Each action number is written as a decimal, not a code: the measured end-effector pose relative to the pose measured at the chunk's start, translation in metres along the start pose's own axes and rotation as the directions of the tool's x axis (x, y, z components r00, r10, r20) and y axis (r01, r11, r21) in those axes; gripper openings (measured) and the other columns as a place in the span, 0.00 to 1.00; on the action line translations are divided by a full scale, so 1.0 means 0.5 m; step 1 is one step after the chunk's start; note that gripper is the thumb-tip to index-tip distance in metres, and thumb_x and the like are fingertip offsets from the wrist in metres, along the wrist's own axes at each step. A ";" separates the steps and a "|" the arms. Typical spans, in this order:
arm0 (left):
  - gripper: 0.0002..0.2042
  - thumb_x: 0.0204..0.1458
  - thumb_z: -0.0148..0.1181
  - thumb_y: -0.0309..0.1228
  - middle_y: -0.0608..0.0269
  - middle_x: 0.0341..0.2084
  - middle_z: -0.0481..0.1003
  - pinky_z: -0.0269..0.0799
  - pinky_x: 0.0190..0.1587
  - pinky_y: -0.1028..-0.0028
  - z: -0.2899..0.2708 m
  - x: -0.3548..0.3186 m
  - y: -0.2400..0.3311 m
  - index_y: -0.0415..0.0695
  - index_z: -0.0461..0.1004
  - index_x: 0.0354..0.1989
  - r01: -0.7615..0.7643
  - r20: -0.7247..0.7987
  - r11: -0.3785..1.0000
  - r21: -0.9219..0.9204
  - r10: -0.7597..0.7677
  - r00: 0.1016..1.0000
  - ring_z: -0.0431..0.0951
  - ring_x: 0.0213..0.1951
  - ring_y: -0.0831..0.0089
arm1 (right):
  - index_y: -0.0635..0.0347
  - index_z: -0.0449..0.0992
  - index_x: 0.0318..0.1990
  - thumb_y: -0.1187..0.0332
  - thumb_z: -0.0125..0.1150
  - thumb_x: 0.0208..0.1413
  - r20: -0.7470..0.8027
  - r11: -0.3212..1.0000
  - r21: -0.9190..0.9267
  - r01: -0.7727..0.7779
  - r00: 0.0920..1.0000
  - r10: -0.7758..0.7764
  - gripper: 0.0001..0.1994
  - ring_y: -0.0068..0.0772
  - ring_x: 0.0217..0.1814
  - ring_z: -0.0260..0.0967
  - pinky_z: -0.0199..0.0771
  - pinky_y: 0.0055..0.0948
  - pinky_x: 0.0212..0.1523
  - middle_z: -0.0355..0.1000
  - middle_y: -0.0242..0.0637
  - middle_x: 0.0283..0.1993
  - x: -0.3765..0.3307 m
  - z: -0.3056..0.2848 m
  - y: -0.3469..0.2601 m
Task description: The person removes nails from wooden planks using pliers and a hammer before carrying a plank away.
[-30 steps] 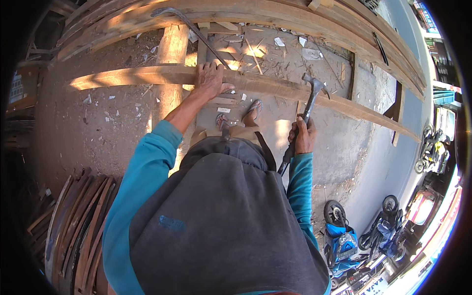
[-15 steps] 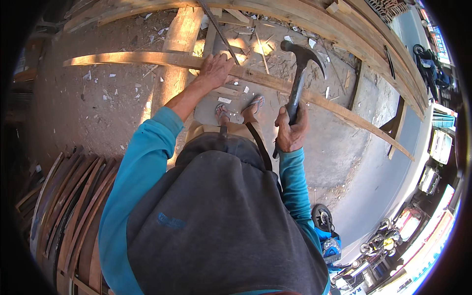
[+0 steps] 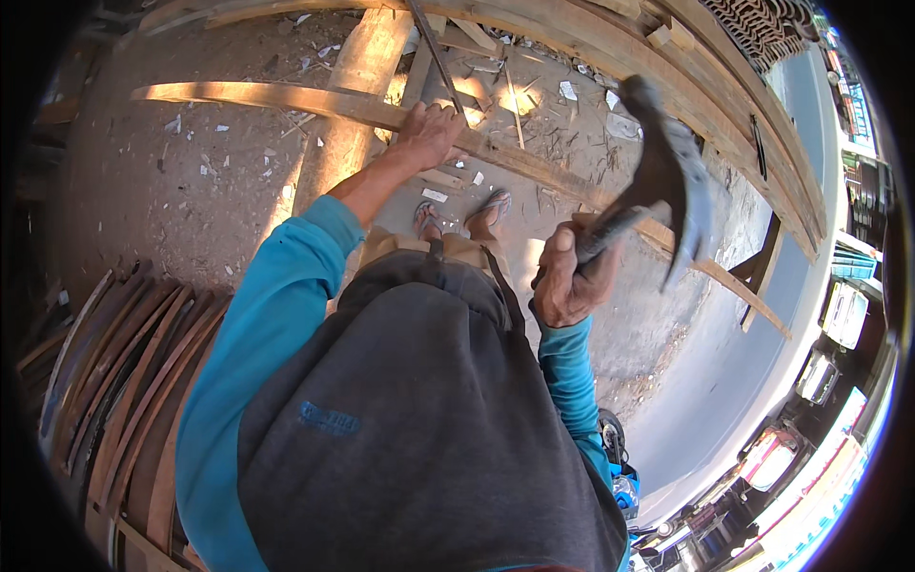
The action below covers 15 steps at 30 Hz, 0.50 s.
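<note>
My right hand [image 3: 572, 276] is wrapped around the handle of a claw hammer [image 3: 675, 176], raised with its metal head up and to the right. Across the scene in front of me runs a long wooden beam [image 3: 543, 170]. The fingers of my left hand [image 3: 429, 135] are curled over this beam near its middle. Close against those fingers, a thin dark bar [image 3: 437, 52] slants down from the top edge; whether the hand also touches it cannot be made out. Part of the beam's right half is hidden behind the hammer and my right hand.
A thick log [image 3: 357, 86] lies beneath the beam. Long planks [image 3: 724, 86] line the far right. Curved wooden strips [image 3: 124, 391] are stacked at the lower left. Wood scraps and paper bits litter the ground [image 3: 205, 205]. A road [image 3: 715, 391] with vehicles borders the right.
The hammer has tilted to the right and come closer to the camera, its head now larger and blurred. My left hand keeps its place on the beam.
</note>
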<state>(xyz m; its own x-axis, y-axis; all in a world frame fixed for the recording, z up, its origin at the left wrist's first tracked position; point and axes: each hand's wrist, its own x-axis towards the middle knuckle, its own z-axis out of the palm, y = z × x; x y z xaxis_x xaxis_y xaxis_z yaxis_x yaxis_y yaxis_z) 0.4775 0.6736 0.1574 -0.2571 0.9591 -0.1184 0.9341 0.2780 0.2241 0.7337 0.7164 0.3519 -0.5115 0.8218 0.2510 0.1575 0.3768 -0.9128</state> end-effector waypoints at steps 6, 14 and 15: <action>0.27 0.48 0.70 0.52 0.59 0.46 0.75 0.59 0.53 0.59 -0.020 0.001 0.005 0.47 0.71 0.48 0.009 0.028 0.999 -0.040 -0.008 1.000 0.72 0.54 0.61 | 0.59 0.65 0.42 0.55 0.57 0.67 -0.319 0.825 0.318 0.467 0.872 -0.371 0.16 0.27 0.20 0.61 0.69 0.29 0.22 0.66 0.38 0.26 0.006 0.040 0.048; 0.27 0.46 0.70 0.52 0.57 0.43 0.73 0.58 0.53 0.57 0.013 -0.007 0.003 0.47 0.70 0.47 -0.030 0.042 0.996 -0.087 0.033 0.999 0.72 0.52 0.59 | 0.64 0.68 0.38 0.57 0.59 0.65 0.163 0.906 -0.362 -0.220 0.942 0.294 0.16 0.55 0.27 0.71 0.71 0.45 0.32 0.71 0.54 0.27 -0.045 0.015 0.107; 0.28 0.45 0.70 0.52 0.56 0.44 0.73 0.58 0.55 0.57 -0.002 0.004 -0.003 0.46 0.70 0.47 -0.017 0.023 0.997 -0.081 0.019 1.000 0.71 0.54 0.59 | 0.63 0.69 0.38 0.57 0.59 0.65 0.092 0.939 -0.305 -0.161 0.976 0.197 0.16 0.47 0.23 0.70 0.71 0.43 0.30 0.70 0.49 0.25 -0.003 0.006 0.066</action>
<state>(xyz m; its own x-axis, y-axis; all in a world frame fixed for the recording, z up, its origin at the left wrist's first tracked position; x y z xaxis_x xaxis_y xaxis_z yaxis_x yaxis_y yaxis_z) 0.4753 0.6753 0.1578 -0.2341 0.9627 -0.1360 0.9152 0.2654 0.3032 0.7369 0.7264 0.3206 -0.5459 0.8371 0.0353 0.4880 0.3519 -0.7988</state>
